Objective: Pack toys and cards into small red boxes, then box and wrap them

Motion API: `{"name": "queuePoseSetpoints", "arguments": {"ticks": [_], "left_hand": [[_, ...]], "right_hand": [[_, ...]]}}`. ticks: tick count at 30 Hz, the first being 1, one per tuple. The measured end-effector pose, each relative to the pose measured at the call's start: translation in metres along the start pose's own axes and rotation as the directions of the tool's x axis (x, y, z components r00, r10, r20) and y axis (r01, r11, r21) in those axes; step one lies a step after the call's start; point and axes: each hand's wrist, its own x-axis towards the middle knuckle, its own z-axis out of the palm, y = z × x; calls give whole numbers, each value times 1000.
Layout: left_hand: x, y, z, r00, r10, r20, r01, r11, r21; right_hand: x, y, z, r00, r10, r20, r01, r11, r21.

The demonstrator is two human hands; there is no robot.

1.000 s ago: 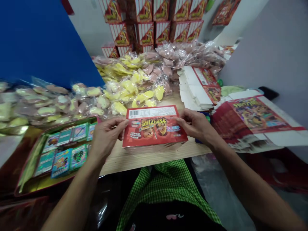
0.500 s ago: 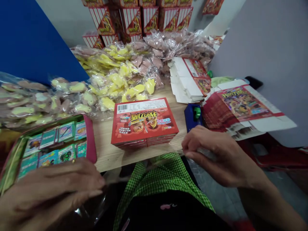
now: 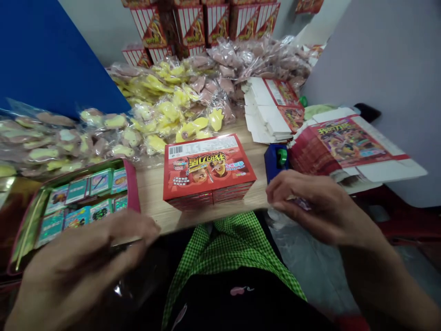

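Note:
A closed red printed box (image 3: 206, 170) lies on the wooden table (image 3: 151, 188), and neither hand touches it. Both my hands are lowered to the table's front edge, over my lap. My right hand (image 3: 317, 207) is pinched on one end of a clear plastic film (image 3: 210, 220), just right of the box. The film stretches leftward to my left hand (image 3: 86, 262). That hand is blurred, fingers pressed together on the film's other end, below a tray of cards (image 3: 20, 230).
The tray holds several small green card packs (image 3: 93, 184). A blue tape dispenser (image 3: 275, 161) stands right of the box, beside stacks of flat cartons (image 3: 347, 142) and folded white cartons (image 3: 272, 110). Bagged yellow toys (image 3: 172, 110) and pink toys (image 3: 248, 59) pile up behind, before stacked boxes (image 3: 203, 23).
Both hands let go of the red box, which now rests on the table. They dropped to the table's front edge and took up a clear film between them.

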Motion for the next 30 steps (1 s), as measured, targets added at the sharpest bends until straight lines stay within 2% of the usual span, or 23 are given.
{"name": "queuePoseSetpoints", "arguments": {"ticks": [3,5,8,12,14,18,25,30], "left_hand": [[39,1,3,997,34,-66,-34,999,-2],[63,-4,10,997,16,-80,-23,995,-100],[92,-14,21,995,-96,-16,89,966,-243],[116,-30,31,993,-102,62,112,975,-191],[120,-36,34,983,-135,122,155,972,-176],[121,-45,40,948,-237,212,288,924,-252],[115,-47,45,945,-267,188,308,920,-244],[110,-51,49,962,-221,163,248,954,-171]], "right_hand": [[25,20,-5,994,19,-105,-24,999,-43],[44,38,-7,990,-4,-143,-5,998,-63],[70,68,-5,986,-47,-160,36,997,-70],[90,100,2,993,-12,-117,6,999,-52],[94,108,5,996,21,-82,-25,999,-47],[94,110,7,997,62,-50,-66,996,-68],[93,111,12,995,87,-57,-92,992,-91],[91,108,22,987,103,-120,-122,978,-167]]}}
